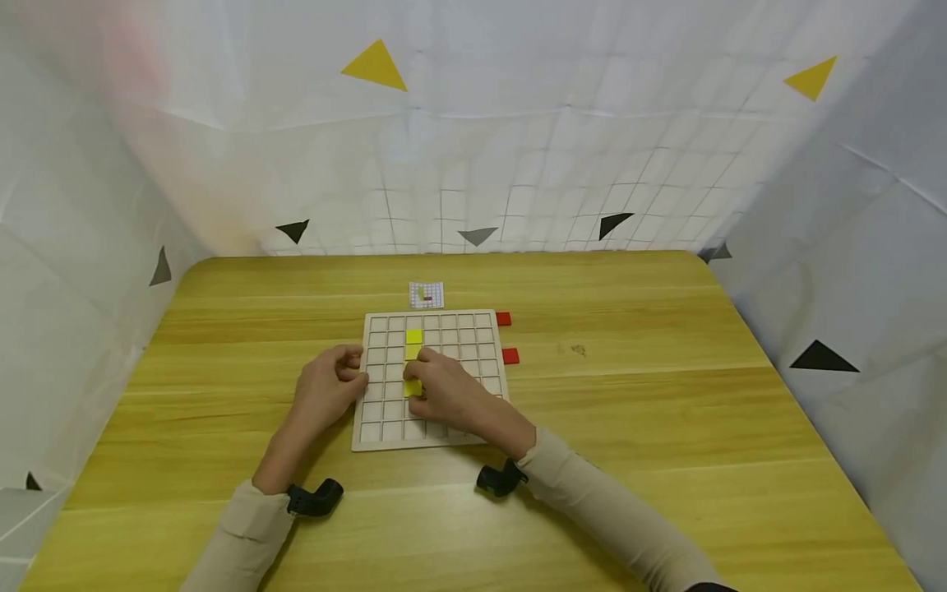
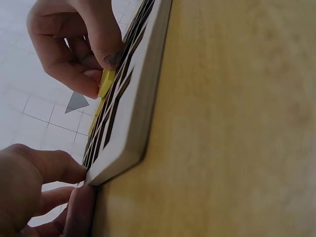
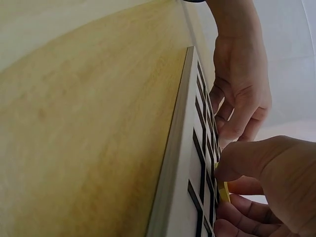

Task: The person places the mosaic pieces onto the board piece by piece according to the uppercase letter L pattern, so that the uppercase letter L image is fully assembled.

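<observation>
A pale wooden grid board (image 1: 381, 390) lies flat on the table. My left hand (image 1: 325, 384) grips its left edge, thumb and fingertips at the rim (image 2: 126, 140) in the left wrist view. Over the middle columns, my right hand (image 1: 451, 393) pinches a small yellow square tile (image 2: 105, 83) between thumb and fingers, right at the grid surface. Farther up the same column sit a yellow tile (image 1: 413, 336) and another yellow tile (image 1: 412, 352). The right hand partly covers the lower cells there, so whether the pinched tile is fully seated cannot be seen.
Two red tiles lie at the board's right side, an upper red tile (image 1: 504, 319) and a lower red tile (image 1: 511, 356). Behind the board is a small printed grid card (image 1: 427, 294) with coloured marks. White sheets (image 1: 473, 164) surround the wooden table (image 1: 636, 427).
</observation>
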Available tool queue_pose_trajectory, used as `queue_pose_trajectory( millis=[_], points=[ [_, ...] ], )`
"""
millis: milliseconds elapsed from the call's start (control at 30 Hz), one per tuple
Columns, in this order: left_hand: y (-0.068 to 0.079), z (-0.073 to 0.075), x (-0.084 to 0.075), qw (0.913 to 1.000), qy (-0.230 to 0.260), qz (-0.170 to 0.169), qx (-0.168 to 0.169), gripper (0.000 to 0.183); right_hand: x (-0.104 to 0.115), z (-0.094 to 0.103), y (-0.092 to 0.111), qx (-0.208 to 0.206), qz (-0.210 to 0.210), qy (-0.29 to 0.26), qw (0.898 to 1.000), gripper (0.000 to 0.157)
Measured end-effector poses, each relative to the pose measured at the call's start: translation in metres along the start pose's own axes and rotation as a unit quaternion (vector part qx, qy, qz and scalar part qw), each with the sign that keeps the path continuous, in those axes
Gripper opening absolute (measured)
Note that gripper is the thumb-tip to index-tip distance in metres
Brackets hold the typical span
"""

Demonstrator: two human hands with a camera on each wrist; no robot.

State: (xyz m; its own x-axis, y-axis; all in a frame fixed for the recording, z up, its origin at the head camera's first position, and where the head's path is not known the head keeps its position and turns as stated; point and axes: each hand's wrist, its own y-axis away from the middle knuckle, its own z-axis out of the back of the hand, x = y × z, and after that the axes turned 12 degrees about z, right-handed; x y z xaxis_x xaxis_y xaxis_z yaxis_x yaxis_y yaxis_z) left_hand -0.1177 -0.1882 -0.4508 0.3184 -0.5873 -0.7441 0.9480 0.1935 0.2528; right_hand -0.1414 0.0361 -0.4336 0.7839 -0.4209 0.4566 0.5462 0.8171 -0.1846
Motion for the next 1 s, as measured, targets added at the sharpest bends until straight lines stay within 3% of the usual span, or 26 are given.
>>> queue_pose_trajectory(
  millis=[567, 1000],
  points=[
    [0.0009, 0.0002, -0.0012, 1.0000, -0.001, -0.006, 0.000, 0.046, -0.0012, -0.0015, -0.0015, -0.001, 0.003, 0.017, 1.000, 0.026],
    [0.0014, 0.0010, -0.0006, 1.0000, -0.003, -0.006, 0.001, 0.046, -0.0005, -0.0001, 0.0009, -0.005, 0.003, -0.003, 1.000, 0.026]
  ],
)
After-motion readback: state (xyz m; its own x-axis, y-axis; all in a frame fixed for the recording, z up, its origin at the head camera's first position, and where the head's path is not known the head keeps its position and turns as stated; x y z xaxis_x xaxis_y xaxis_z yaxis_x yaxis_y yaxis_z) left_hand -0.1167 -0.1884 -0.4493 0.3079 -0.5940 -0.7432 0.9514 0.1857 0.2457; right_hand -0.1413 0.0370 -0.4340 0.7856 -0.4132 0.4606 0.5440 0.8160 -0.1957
